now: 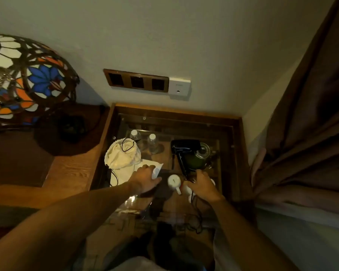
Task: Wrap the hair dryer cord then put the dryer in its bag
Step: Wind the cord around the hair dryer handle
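Mug (174, 181) between hands, bottles (152, 142) possibly beneath glass.

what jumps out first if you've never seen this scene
The stained-glass lamp glowing at far left grabs the eye first. Next, the black hair dryer on the glass-topped table, its handle end held by the right hand, and the white drawstring bag beyond the left hand.

No text can be read; the white wall plate (179, 86) bears only a blurred mark
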